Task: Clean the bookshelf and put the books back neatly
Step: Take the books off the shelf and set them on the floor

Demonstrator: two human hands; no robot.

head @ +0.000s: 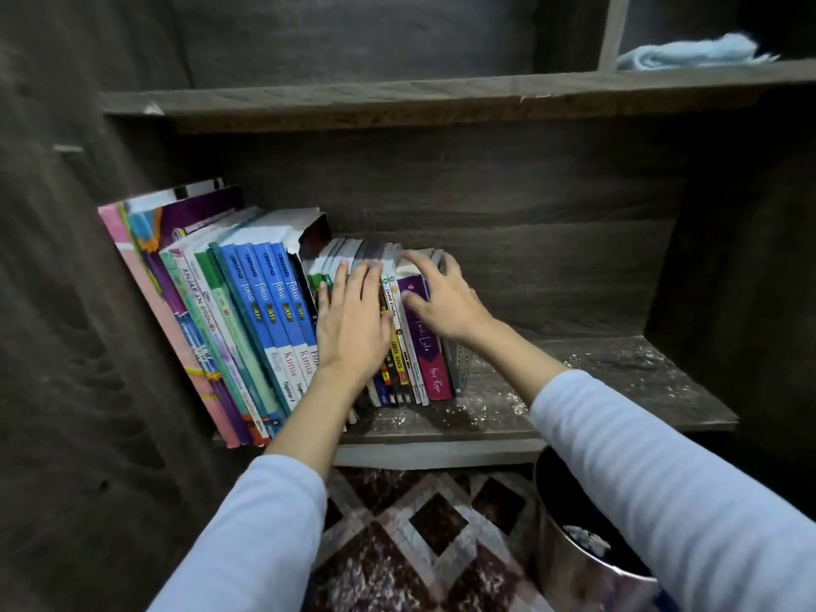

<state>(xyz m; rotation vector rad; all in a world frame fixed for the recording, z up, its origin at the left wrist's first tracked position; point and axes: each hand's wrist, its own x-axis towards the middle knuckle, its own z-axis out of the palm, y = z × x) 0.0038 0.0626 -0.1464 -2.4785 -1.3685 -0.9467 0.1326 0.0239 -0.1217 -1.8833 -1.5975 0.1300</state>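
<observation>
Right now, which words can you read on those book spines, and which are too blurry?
"fokus": runs along each of the blue spines.
"Kimia": on the white lower part of those same spines.
Purple book: cursive title, not legible.
Thin spines left of it: print too small to read.
Pale spines left of the blue ones: lettering blurred.

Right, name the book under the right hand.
The purple book whose spine turns pink at the foot; the right hand curls over its top, thumb on its spine.

Hands (353,322) cover middle books (399,346) — bin (569,572) cropped below
</observation>
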